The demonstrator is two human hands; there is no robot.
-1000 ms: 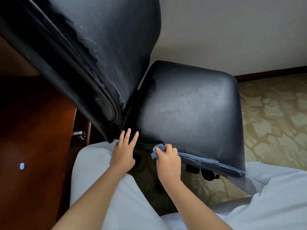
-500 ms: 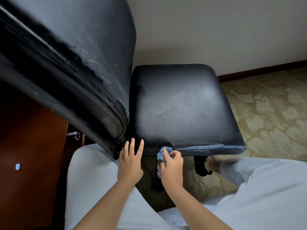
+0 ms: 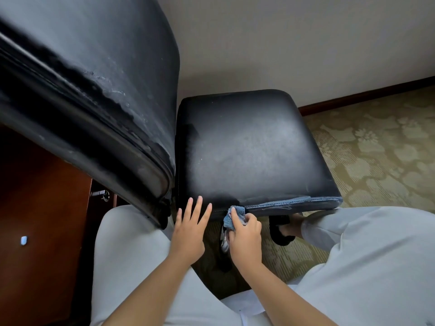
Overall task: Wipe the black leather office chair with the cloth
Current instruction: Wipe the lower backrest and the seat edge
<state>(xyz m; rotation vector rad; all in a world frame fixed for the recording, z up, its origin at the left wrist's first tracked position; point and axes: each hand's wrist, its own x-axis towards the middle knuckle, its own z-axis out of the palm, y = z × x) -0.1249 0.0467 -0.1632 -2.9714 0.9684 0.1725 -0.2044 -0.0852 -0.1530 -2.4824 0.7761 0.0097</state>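
Observation:
The black leather office chair fills the view: its seat (image 3: pixel 249 149) lies in the middle and its worn, peeling backrest (image 3: pixel 89 85) rises at the upper left. My right hand (image 3: pixel 244 236) grips a bunched blue cloth (image 3: pixel 233 216) and presses it against the seat's near side edge, where the leather looks pale and scuffed. My left hand (image 3: pixel 190 229) has straight, spread fingers, with the fingertips on the same edge, near the corner by the backrest.
A dark wooden cabinet (image 3: pixel 40 231) with a metal handle (image 3: pixel 103 194) stands at the left. My knees in light trousers (image 3: pixel 131 260) flank the chair. A black caster (image 3: pixel 280 231) shows under the seat. Patterned carpet (image 3: pixel 376 149) spreads right; a pale wall is behind.
The chair has turned, its seat swinging to the left in view. My right hand with the cloth stays at the near seat edge; my left hand has spread its fingers.

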